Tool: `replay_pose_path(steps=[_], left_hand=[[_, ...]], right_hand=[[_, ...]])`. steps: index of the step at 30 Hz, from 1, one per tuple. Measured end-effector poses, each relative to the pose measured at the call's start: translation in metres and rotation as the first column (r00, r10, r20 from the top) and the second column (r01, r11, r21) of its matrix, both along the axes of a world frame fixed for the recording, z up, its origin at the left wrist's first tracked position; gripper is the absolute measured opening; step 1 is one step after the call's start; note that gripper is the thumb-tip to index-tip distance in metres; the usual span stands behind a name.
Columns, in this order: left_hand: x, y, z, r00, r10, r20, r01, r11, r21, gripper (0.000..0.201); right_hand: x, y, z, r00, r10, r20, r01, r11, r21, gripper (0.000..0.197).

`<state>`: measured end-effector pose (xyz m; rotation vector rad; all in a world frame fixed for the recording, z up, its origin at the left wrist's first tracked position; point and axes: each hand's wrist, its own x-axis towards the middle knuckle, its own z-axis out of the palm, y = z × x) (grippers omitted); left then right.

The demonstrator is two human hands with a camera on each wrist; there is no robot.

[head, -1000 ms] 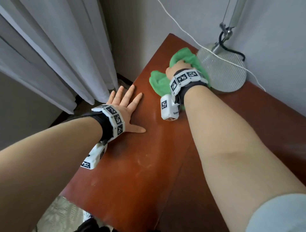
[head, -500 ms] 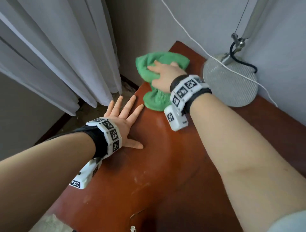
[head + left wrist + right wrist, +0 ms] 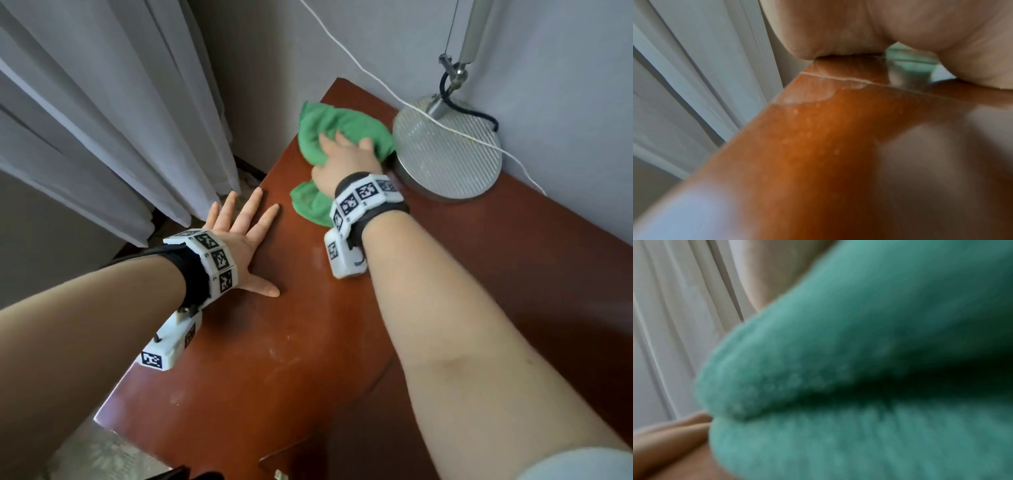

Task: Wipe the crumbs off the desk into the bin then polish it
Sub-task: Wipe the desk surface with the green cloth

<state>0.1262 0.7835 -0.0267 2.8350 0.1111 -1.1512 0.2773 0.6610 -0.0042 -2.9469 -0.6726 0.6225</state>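
Now your right hand [image 3: 346,159], gripping the crumpled green microfibre cloth [image 3: 337,128], has swung back beside the round metal lamp base [image 3: 448,150]; left hand [image 3: 239,240] stays flat, fingers spread, on the reddish-brown wooden desk [image 3: 274,359]. Far corner likely still being wiped.

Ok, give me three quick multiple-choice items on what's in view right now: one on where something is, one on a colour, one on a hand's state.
1. Where is the lamp base?
A. far right of the desk, by the wall
B. on the floor
C. under the left hand

2. What colour is the cloth?
A. white
B. green
C. red

3. How is the left hand?
A. gripping the cloth
B. raised in the air
C. flat on the desk, fingers spread

Answers: 1 A, it stands at the wall beside the cloth. 2 B, head and right wrist views both show green. 3 C, its palm is down on the wood while the right hand holds the cloth.
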Motion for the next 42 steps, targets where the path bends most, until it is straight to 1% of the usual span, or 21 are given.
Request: replay_pose_path(steps=[3, 6, 9, 10, 12, 14, 15, 17, 20, 22, 24, 26, 27, 28, 30, 32, 33, 35, 38, 40, 42], left_hand=[[-0.002, 0.000, 0.003, 1.000, 0.005, 0.026, -0.005, 1.000, -0.018, 0.132], [-0.015, 0.000, 0.003, 0.997, 0.023, 0.072, -0.020, 0.999, -0.033, 0.130], [-0.046, 0.004, 0.001, 0.999, -0.012, 0.042, 0.013, 1.000, -0.026, 0.129], [-0.056, 0.007, 0.000, 0.999, -0.025, 0.032, 0.025, 0.999, -0.020, 0.128], [-0.071, 0.012, -0.003, 1.000, -0.020, 0.018, 0.020, 1.000, -0.023, 0.125], [-0.079, 0.013, -0.005, 1.000, 0.017, 0.027, -0.016, 0.999, -0.032, 0.121], [-0.081, 0.013, -0.006, 0.999, 0.030, 0.036, -0.028, 0.999, -0.032, 0.120], [-0.086, 0.011, -0.006, 0.998, 0.043, 0.046, -0.042, 0.999, -0.033, 0.117], [-0.099, 0.012, -0.004, 0.997, 0.051, 0.052, -0.048, 0.998, -0.045, 0.116], [-0.113, 0.016, -0.003, 0.998, 0.055, 0.041, -0.052, 0.997, -0.059, 0.122], [-0.128, 0.022, -0.003, 0.997, 0.066, 0.031, -0.064, 0.995, -0.070, 0.129], [-0.144, 0.027, -0.005, 0.996, 0.089, 0.016, -0.088, 0.992, -0.094, 0.132], [-0.152, 0.029, -0.006, 0.994, 0.108, 0.019, -0.105, 0.989, -0.107, 0.132], [-0.159, 0.030, -0.008, 0.991, 0.128, 0.024, -0.124, 0.985, -0.119, 0.132], [-0.172, 0.033, -0.011, 0.985, 0.168, 0.024, -0.164, 0.977, -0.135, 0.132], [-0.185, 0.033, -0.014, 0.977, 0.212, 0.025, -0.206, 0.968, -0.146, 0.130], [-0.191, 0.032, -0.014, 0.973, 0.231, 0.026, -0.224, 0.963, -0.148, 0.129], [-0.202, 0.031, -0.012, 0.965, 0.262, 0.019, -0.256, 0.955, -0.147, 0.128], [-0.213, 0.031, -0.008, 0.959, 0.281, 0.021, -0.275, 0.948, -0.159, 0.128], [-0.217, 0.033, -0.006, 0.961, 0.274, 0.030, -0.266, 0.950, -0.166, 0.128], [-0.220, 0.035, -0.004, 0.976, 0.218, 0.018, -0.214, 0.968, -0.133, 0.126]], right_hand=[[-0.028, -0.015, 0.002, 0.994, 0.013, -0.109, -0.002, 0.995, 0.103, 0.059], [-0.068, -0.047, 0.010, 0.971, 0.137, -0.196, -0.114, 0.985, 0.127, 0.059], [-0.091, -0.089, 0.017, 0.909, 0.243, -0.338, -0.223, 0.970, 0.098, 0.057], [-0.087, -0.103, 0.020, 0.926, 0.197, -0.323, -0.177, 0.980, 0.091, 0.055], [-0.070, -0.126, 0.021, 0.985, -0.023, -0.173, 0.034, 0.998, 0.062, 0.055], [-0.055, -0.138, 0.017, 0.964, -0.264, -0.019, 0.265, 0.964, 0.021, 0.056], [-0.053, -0.135, 0.013, 0.936, -0.353, 0.005, 0.353, 0.936, -0.011, 0.057], [-0.062, -0.118, 0.007, 0.919, -0.395, -0.003, 0.393, 0.916, -0.084, 0.058], [-0.099, -0.088, 0.005, 0.977, -0.214, 0.002, 0.214, 0.975, -0.059, 0.058], [-0.133, -0.074, 0.007, 0.998, 0.044, -0.034, -0.044, 0.999, -0.001, 0.060], [-0.160, -0.067, 0.013, 0.926, 0.324, -0.192, -0.322, 0.946, 0.046, 0.060], [-0.160, -0.065, 0.019, 0.835, 0.418, -0.357, -0.404, 0.907, 0.118, 0.058], [-0.150, -0.063, 0.021, 0.852, 0.385, -0.354, -0.357, 0.923, 0.145, 0.057], [-0.138, -0.058, 0.023, 0.905, 0.296, -0.306, -0.255, 0.953, 0.166, 0.056], [-0.107, -0.043, 0.021, 0.984, 0.001, -0.177, 0.032, 0.982, 0.186, 0.054], [-0.087, -0.020, 0.017, 0.983, -0.178, -0.039, 0.181, 0.980, 0.079, 0.053], [-0.083, -0.008, 0.014, 0.983, -0.183, 0.007, 0.183, 0.983, 0.001, 0.052], [-0.093, 0.011, 0.013, 0.998, -0.031, 0.056, 0.038, 0.992, -0.118, 0.050], [-0.146, 0.015, 0.009, 0.962, 0.273, 0.003, -0.273, 0.962, -0.020, 0.055], [-0.195, 0.004, 0.010, 0.885, 0.459, -0.071, -0.455, 0.888, 0.067, 0.058], [-0.233, -0.013, 0.013, 0.775, 0.579, -0.252, -0.573, 0.813, 0.105, 0.058]])
